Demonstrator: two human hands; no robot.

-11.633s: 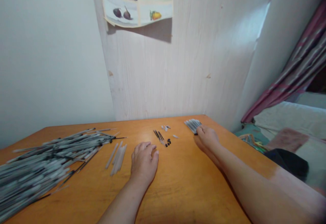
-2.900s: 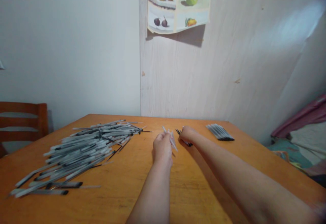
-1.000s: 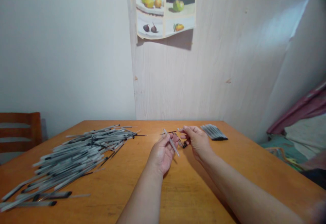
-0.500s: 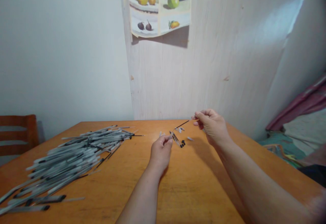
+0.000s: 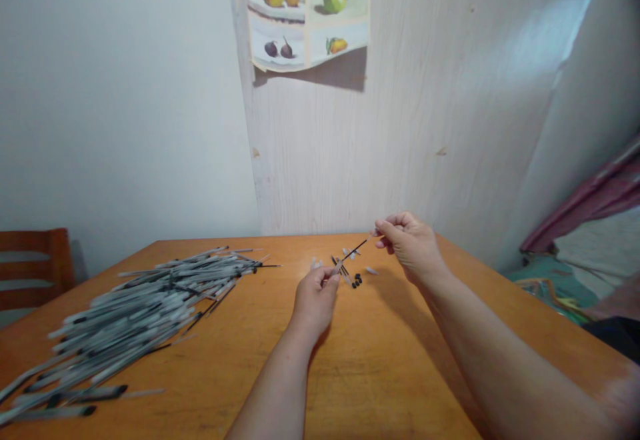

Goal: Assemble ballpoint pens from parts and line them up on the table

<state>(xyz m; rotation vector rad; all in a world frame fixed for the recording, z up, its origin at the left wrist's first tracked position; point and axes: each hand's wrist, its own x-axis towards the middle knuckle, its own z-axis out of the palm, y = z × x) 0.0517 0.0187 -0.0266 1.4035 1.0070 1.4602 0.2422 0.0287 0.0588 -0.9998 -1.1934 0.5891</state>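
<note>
My right hand (image 5: 411, 247) pinches the far end of a thin pen refill (image 5: 357, 248), dark along most of its length, above the table. My left hand (image 5: 316, 295) is closed on a pale, see-through pen barrel (image 5: 337, 269), mostly hidden by the fingers. The refill slants down to the barrel's end; whether its tip is inside I cannot tell. Just beyond the left hand lie several small black plugs (image 5: 357, 281), some dark thin refills (image 5: 345, 267) and a few whitish caps (image 5: 371, 271).
A big heap of pale pens with black ends (image 5: 135, 310) covers the left of the wooden table (image 5: 380, 373). A wooden chair (image 5: 35, 263) stands at far left. Behind is a wall with a fruit picture sheet (image 5: 306, 17). Cloth (image 5: 585, 220) lies at right.
My right hand has come slightly left and brought the refill down to the barrel in my left hand; before, a gap showed between them. The view has shifted slightly.
</note>
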